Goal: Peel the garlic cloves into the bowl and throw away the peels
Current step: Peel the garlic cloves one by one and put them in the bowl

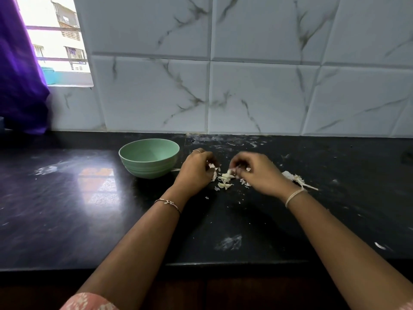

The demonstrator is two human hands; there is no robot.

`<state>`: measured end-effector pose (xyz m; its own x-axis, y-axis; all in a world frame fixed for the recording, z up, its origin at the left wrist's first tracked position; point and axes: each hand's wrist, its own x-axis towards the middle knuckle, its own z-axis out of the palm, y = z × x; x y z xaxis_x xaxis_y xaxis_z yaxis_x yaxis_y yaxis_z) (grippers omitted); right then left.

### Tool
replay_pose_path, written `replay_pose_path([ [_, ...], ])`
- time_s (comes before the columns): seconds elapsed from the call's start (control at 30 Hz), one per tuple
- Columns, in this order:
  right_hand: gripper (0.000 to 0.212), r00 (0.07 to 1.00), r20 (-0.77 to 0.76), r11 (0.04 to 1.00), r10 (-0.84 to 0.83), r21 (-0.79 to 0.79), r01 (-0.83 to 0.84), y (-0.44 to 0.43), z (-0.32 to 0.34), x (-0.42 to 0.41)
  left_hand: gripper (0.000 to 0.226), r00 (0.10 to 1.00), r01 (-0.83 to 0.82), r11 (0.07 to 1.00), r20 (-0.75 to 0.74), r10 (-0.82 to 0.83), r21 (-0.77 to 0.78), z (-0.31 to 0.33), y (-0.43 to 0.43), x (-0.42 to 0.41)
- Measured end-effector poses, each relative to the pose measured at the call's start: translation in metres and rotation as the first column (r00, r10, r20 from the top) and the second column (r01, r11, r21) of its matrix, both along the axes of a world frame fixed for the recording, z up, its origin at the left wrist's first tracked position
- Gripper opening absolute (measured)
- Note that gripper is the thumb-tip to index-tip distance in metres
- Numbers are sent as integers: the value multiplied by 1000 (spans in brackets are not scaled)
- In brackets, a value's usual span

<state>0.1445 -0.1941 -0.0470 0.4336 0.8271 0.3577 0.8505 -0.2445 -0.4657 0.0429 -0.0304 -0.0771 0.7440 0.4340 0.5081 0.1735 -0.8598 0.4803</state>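
Pinching a garlic clove [230, 171] with the right hand [252, 171], right of the green bowl [147, 170]. Curling the left hand [196, 170], just beside the bowl, round what may be a scrap of peel [212, 168] — too blurred to be sure. Below, on the black countertop [89, 220] — more cloves [224, 185] and peels [243, 182].

A green bowl [147, 170] is set on the black tabletop [67, 209] at centre frame; garlic cloves [224, 180] and peels [293, 177] are scattered just right of it.
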Motion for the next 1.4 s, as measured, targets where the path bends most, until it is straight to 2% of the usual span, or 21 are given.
replay_pose_path([
  [0.03, 8, 992, -127, 997, 8, 83, 3, 3, 5, 4, 15, 1000, 4, 1000, 13, -4, -6, 1, 0, 0],
  [0.1, 7, 959, -284, 987, 18, 158, 28, 10, 7, 12, 11, 1000, -14, 1000, -15, 14, -2, 1, -3, -2],
  [0.23, 4, 884, -464, 977, 50, 205, 52, 17, -6, 15, 34, 982, -161, 984, -84, 168, 81, 0, -6, -1],
  [0.33, 4, 820, -565, 956, 87, 278, 90, 19, -12, 14, 20, 989, -111, 994, -99, 110, -8, 0, -2, 2],
  [0.37, 6, 806, -584, 949, 97, 297, 102, 20, -13, 13, 15, 991, -71, 997, -111, 68, -22, 1, -1, 3],
  [0.43, 9, 789, -606, 937, 105, 327, 126, 21, -15, 14, 40, 992, 18, 1000, -125, -20, -18, 0, 0, 4],
  [0.5, 9, 773, -624, 932, 115, 336, 134, 22, -17, 14, 46, 994, 55, 998, -93, -58, -34, 1, -4, 4],
  [0.6, 3, 732, -670, 924, 127, 348, 158, 25, -20, 13, 23, 989, 139, 972, 71, -128, -189, 5, -9, 6],
  [0.67, 3, 707, -695, 920, 134, 352, 172, 26, -21, 12, 24, 973, 198, 931, 177, -149, -307, 9, -15, 5],
  [0.73, 4, 679, -719, 925, 150, 344, 160, 26, -21, 11, 21, 965, 192, 922, 238, -114, -335, 11, -17, 5],
  [0.87, 3, 626, -760, 923, 176, 348, 163, 25, -21, 8, 16, 959, 187, 904, 270, -83, -385, 8, -17, 8],
  [1.07, 9, 690, -698, 884, 192, 428, 188, 23, -18, 6, 15, 956, 209, 820, 286, -58, -533, 7, -19, 9],
  [1.13, 7, 691, -698, 880, 190, 433, 195, 24, -18, 5, 15, 963, 196, 834, 263, -64, -516, 8, -18, 9],
  [1.2, 7, 673, -714, 868, 193, 445, 222, 23, -17, 6, 14, 978, 119, 889, 205, -29, -441, 7, -13, 10],
  [1.3, 13, 644, -738, 838, 201, 470, 277, 18, -12, 9, 11, 998, -51, 978, 37, 60, -203, 4, -4, 6],
  [1.4, 15, 622, -761, 831, 185, 459, 314, 13, -9, 11, 12, 986, -131, 991, -108, 130, -9, 3, -3, 0],
])
